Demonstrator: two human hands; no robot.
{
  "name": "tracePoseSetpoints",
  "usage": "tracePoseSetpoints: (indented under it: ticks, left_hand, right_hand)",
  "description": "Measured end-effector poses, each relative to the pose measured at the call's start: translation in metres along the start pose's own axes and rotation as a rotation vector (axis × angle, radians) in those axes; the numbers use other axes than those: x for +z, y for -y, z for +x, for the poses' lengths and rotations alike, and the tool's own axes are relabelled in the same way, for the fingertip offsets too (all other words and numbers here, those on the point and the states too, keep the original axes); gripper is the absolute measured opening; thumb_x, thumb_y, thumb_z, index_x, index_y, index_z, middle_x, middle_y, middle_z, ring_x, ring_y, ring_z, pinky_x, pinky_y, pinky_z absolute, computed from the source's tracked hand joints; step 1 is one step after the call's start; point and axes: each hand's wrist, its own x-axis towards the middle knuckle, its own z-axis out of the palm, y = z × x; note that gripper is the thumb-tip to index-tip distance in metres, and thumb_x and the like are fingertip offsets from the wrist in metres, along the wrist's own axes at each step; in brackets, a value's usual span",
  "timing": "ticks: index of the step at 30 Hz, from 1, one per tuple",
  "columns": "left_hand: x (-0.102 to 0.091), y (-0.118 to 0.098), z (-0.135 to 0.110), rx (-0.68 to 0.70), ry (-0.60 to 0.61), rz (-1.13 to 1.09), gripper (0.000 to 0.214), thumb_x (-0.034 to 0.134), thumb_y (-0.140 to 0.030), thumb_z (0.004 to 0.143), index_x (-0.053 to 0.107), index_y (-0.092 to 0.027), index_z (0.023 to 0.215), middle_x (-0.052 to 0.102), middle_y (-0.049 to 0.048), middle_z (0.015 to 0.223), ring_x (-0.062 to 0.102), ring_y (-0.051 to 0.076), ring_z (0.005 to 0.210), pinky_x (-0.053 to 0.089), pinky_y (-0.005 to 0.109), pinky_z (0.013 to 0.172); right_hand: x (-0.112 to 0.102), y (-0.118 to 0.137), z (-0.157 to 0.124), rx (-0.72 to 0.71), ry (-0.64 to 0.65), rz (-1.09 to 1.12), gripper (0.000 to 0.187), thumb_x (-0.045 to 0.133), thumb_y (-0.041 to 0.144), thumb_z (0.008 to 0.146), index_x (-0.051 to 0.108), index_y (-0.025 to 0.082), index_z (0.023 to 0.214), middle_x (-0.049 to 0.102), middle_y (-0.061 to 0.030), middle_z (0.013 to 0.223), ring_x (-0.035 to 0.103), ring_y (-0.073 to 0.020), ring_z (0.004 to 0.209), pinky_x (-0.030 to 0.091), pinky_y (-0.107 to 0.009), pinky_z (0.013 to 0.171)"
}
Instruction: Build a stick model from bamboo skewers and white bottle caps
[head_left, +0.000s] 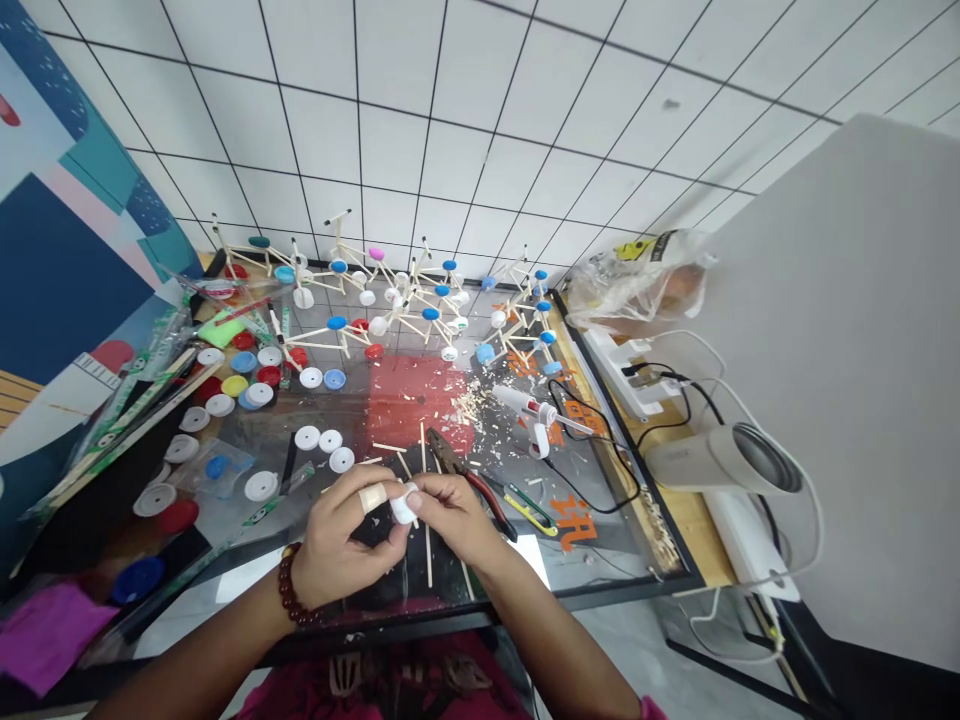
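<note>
My left hand point(341, 535), with a plaster round one finger and a beaded bracelet at the wrist, pinches a small white bottle cap point(403, 507) from the left. From the other side the fingers of my right hand point(457, 515) close on the same cap. Thin wooden sticks point(430, 560) lie on the glass table under and beside my hands. Just past my right hand rest pliers point(450, 460) with red handles and a yellow-green tool point(531, 510). Three white caps point(330, 440) sit beyond my left hand.
A white glue gun point(531, 405) with a black cord lies on the right. Wood shavings point(469, 405) litter a red mat point(394, 405). Several stick-and-cap models point(431, 315) stand along the back wall. Loose caps point(221, 405) cover the left. A power strip point(622, 375) is at the right edge.
</note>
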Motion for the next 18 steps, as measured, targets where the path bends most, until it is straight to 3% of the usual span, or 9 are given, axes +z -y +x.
tracePoseSetpoints:
  ticks: [3,6,9,14,18]
  left_hand:
    - [0.001,0.000,0.000,0.002,-0.029,0.014,0.040,0.067,-0.008,0.072,0.061,-0.023,0.109,0.066,0.0072,0.097,0.066,0.020,0.089,0.056,0.032,0.078]
    - [0.002,0.004,-0.004,0.063,-0.020,0.086,0.046,0.067,-0.007,0.072,0.060,-0.022,0.115,0.066,0.0082,0.098,0.066,0.021,0.092,0.055,0.033,0.081]
    - [0.003,0.007,-0.008,0.117,-0.006,0.131,0.051,0.067,-0.004,0.070,0.060,-0.021,0.118,0.066,0.0093,0.099,0.065,0.021,0.093,0.055,0.033,0.082]
    - [0.004,0.010,-0.007,0.098,0.043,0.075,0.050,0.066,-0.002,0.070,0.060,-0.020,0.116,0.065,0.0092,0.100,0.064,0.021,0.095,0.054,0.033,0.083]
    - [0.003,0.011,-0.002,0.091,-0.013,0.022,0.045,0.069,-0.003,0.069,0.062,-0.019,0.110,0.066,0.0087,0.100,0.066,0.019,0.090,0.056,0.030,0.079]
  right_hand:
    - [0.002,0.002,-0.001,-0.031,-0.015,-0.001,0.038,0.062,0.053,0.083,0.067,0.016,0.076,0.060,0.0010,0.067,0.052,-0.0126,0.064,0.044,-0.024,0.064]
    - [0.004,0.006,-0.003,-0.111,-0.122,-0.178,0.023,0.072,0.038,0.074,0.067,0.016,0.080,0.063,0.0014,0.071,0.054,-0.0125,0.066,0.043,-0.023,0.065]
    - [0.008,0.007,-0.004,-0.180,-0.206,-0.305,0.012,0.069,0.028,0.074,0.067,0.016,0.075,0.063,0.0018,0.068,0.055,-0.0120,0.064,0.042,-0.023,0.063]
    - [0.012,0.005,-0.002,-0.213,-0.218,-0.338,0.014,0.068,0.029,0.076,0.065,0.016,0.070,0.060,0.0024,0.063,0.052,-0.0106,0.059,0.040,-0.022,0.058]
    - [0.003,0.011,-0.005,-0.215,-0.175,-0.350,0.019,0.070,0.035,0.077,0.068,0.016,0.076,0.065,-0.0001,0.069,0.057,-0.0127,0.064,0.044,-0.023,0.063]
